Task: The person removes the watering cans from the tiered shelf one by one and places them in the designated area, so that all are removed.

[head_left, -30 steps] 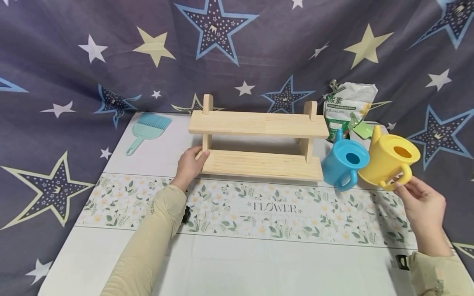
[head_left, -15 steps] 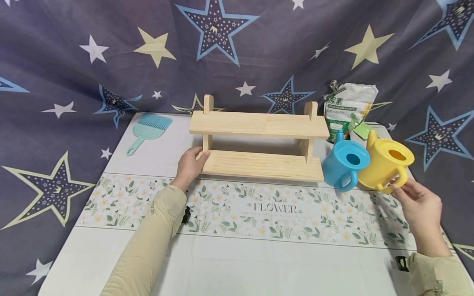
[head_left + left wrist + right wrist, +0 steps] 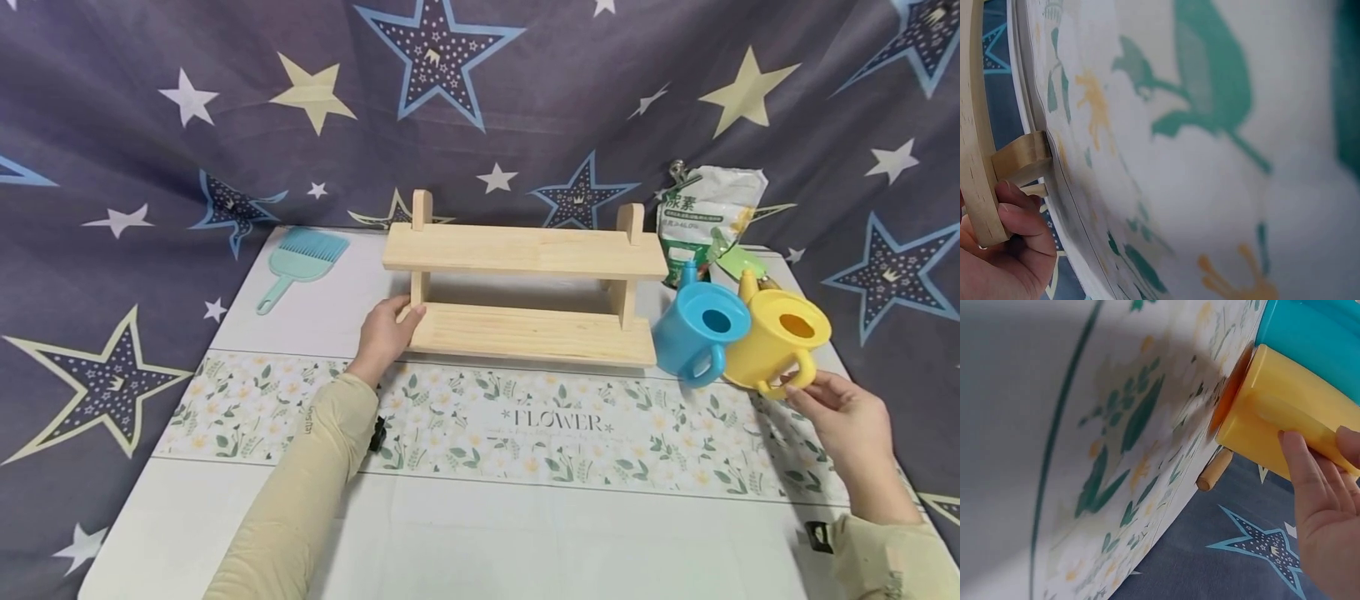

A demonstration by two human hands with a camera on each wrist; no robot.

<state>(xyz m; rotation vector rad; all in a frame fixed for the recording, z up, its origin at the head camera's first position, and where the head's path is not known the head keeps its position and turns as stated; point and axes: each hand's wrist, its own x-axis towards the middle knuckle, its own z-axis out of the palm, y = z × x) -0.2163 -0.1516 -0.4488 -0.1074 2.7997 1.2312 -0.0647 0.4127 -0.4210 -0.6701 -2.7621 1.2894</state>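
Observation:
A two-tier wooden shelf (image 3: 525, 250) stands at the middle back of the table. My left hand (image 3: 385, 335) grips the left end of its lower board; in the left wrist view the fingers (image 3: 1029, 228) curl under the board's end (image 3: 979, 187). At the right, my right hand (image 3: 847, 417) pinches the handle of a yellow watering can (image 3: 765, 346). The right wrist view shows thumb and fingers on that handle, with the yellow can (image 3: 1291, 387) next to a blue one. The blue watering can (image 3: 690, 342) stands between the shelf and the yellow can.
A white and green bag (image 3: 705, 217) with a metal clip leans at the back right. Near it lies a green trowel (image 3: 742, 260) with a wooden handle, partly hidden. A teal dustpan and brush set (image 3: 303, 257) lies at the back left. A starry curtain hangs behind.
The yellow watering can has moved left and slightly toward me, closer to the blue one, with my right hand on its handle. More of the trowel shows. My left hand stays on the shelf.

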